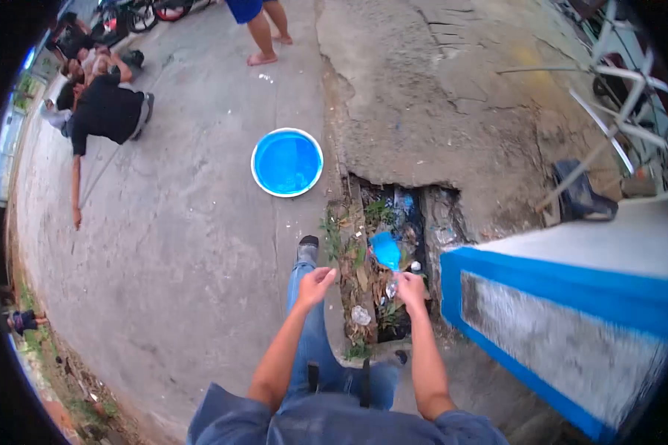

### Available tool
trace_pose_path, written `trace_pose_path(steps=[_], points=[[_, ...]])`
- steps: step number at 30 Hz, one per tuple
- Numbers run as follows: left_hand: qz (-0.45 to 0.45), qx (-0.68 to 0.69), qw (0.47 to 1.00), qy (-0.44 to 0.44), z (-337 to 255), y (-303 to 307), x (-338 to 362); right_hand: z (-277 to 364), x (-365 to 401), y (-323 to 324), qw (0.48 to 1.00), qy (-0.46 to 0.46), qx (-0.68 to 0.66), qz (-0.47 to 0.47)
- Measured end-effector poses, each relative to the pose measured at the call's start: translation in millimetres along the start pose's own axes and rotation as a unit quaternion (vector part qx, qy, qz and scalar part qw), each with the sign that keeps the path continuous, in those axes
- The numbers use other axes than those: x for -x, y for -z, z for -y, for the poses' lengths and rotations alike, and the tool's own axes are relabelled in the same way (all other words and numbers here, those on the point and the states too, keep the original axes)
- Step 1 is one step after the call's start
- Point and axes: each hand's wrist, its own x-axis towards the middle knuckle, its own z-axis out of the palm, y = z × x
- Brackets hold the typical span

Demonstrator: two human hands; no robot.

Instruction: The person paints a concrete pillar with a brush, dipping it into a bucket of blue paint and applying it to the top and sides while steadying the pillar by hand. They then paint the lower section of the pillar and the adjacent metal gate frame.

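My right hand (411, 290) is closed on the handle of a paintbrush whose head (385, 251) is covered in blue paint, above the debris-filled drain. Near my knee, my left hand (317, 287) has its fingers curled together; whether it holds anything is too small to make out. A round white-rimmed bucket of blue paint (287, 162) stands on the concrete ahead, touched by neither hand. To the right is a low wall (542, 285) with a blue painted border around a grey, rough panel.
The open drain (390, 315) holds leaves and litter beside my feet. A person in black (107, 111) crouches at the left with others behind, and a barefoot person (258, 33) stands ahead. A boot (585, 194) and metal frames (631, 96) are at the right.
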Motion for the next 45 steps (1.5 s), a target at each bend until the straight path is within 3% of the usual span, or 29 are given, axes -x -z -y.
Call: trace_pose_path(steps=[2,3,4,5,6,8,12,18,23,29,32,34,37,42,45], points=[[-0.097,0.025,0.993,0.068,27.3,25.3,-38.9,29.8,-65.0,-67.6,0.997,0.059,0.037,0.044],[-0.097,0.032,0.991,0.091,46.3,34.1,-60.4,34.7,-103.5,-103.2,0.99,0.103,0.06,0.08],[-0.125,0.101,0.983,0.086,66.4,39.6,-82.3,66.0,-130.7,-133.2,0.984,0.084,0.119,0.103],[-0.154,0.166,0.971,0.078,85.5,45.8,-105.5,82.3,-166.0,-165.1,0.956,0.197,0.195,0.098],[-0.155,0.169,0.968,0.103,97.1,46.8,-119.7,97.2,-198.9,-194.3,0.927,0.245,0.269,0.086],[-0.209,0.219,0.948,0.098,115.1,47.2,-152.5,138.9,-249.3,-256.3,0.894,0.228,0.381,0.069],[-0.215,0.213,0.944,0.131,168.6,40.6,-182.3,191.8,-325.3,-355.4,0.878,0.192,0.431,0.076],[-0.172,0.123,0.967,0.14,145.0,54.5,-219.5,204.1,-394.1,-450.4,0.841,0.177,0.498,0.115],[-0.141,0.129,0.966,0.173,146.7,61.8,-231.8,197.6,-422.3,-478.0,0.843,0.159,0.5,0.119],[-0.127,0.174,0.958,0.19,149.4,59.6,-233.4,203.3,-408.7,-444.7,0.85,0.18,0.484,0.102],[-0.114,0.175,0.958,0.198,150.9,54.5,-231.9,187.9,-404.3,-409.8,0.883,0.172,0.428,0.091],[-0.105,0.156,0.964,0.186,158.5,50.2,-228.5,168.5,-406.6,-388.4,0.928,0.23,0.282,0.075],[-0.089,0.139,0.968,0.188,165.0,41.5,-222.0,142.4,-406.8,-376.4,0.944,0.249,0.211,0.039],[-0.054,0.123,0.978,0.158,183.2,30.9,-211.7,128.9,-388.2,-381.3,0.953,0.235,0.189,-0.025],[-0.054,0.122,0.979,0.155,185.7,30.9,-194.3,137.7,-358.2,-389.4,0.987,0.155,0.034,0.017]])
